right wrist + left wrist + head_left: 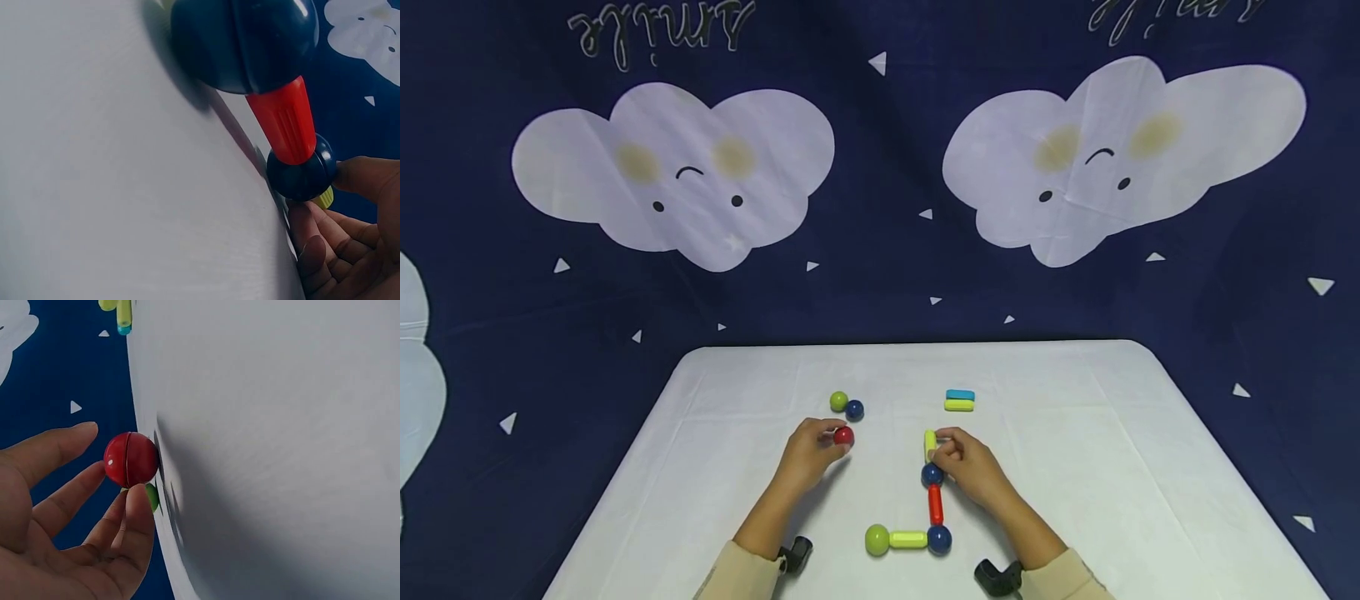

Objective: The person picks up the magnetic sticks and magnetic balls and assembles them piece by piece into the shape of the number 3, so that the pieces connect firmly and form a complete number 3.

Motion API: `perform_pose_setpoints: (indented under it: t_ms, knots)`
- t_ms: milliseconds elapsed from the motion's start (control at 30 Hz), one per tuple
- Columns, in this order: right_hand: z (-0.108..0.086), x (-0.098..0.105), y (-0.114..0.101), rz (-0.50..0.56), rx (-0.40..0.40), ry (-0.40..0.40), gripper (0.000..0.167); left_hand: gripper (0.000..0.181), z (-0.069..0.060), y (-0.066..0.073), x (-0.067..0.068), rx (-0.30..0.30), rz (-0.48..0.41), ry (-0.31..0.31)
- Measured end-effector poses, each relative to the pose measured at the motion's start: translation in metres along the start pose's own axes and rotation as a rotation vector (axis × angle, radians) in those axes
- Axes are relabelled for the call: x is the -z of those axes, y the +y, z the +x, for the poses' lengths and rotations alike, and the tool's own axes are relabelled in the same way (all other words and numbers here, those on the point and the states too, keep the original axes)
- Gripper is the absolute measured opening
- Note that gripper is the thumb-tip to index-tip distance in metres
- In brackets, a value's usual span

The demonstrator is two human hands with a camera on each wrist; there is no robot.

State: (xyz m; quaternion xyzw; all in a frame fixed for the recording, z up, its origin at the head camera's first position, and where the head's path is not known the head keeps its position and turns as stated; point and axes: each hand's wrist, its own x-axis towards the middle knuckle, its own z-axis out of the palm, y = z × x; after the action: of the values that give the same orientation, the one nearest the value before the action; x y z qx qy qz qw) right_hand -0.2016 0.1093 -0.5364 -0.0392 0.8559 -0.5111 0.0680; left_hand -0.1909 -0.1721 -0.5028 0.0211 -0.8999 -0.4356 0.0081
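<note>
My left hand [808, 457] curls its fingers around a red ball [844, 437] low over the white table. In the left wrist view the fingertips touch the ball, and the thumb stands close to its edge. The right hand [972, 468] pinches a yellow rod [930, 442] just beyond a dark blue ball [932, 475]. That ball joins a red rod [936, 505], which runs down to another blue ball [939, 540]. A yellow-green rod [908, 540] links that corner to a green ball [877, 540]. In the right wrist view the fingers hide most of the yellow rod [325, 199].
A loose green ball [838, 402] and blue ball [854, 410] lie beyond the left hand. Farther right, a blue rod [960, 394] and a yellow one lie side by side. A dark cloud-print cloth [880, 192] hangs behind the white table [1075, 417].
</note>
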Motion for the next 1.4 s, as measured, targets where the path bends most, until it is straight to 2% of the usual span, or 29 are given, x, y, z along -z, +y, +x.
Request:
perform_pose_setpoints:
  t_ms: [200,600,967,1200,1400]
  knots:
    - [-0.001,-0.001,-0.001,-0.001,0.011,0.0,0.035,0.031,0.008,0.001,-0.003,0.015,0.03,-0.027]
    - [-0.003,0.0,0.001,0.002,0.009,-0.002,0.036,0.029,0.013,0.008,-0.009,0.014,-0.018,-0.1]
    - [-0.006,-0.001,0.0,-0.023,0.027,-0.004,0.037,0.027,0.021,0.021,-0.025,-0.027,-0.02,-0.167]
    - [-0.006,-0.002,0.0,-0.022,0.019,0.001,0.035,0.025,0.027,0.03,-0.038,-0.015,0.006,-0.198]
    - [-0.005,-0.002,0.0,-0.016,0.012,0.006,0.035,0.024,0.033,0.038,-0.047,-0.025,-0.013,-0.217]
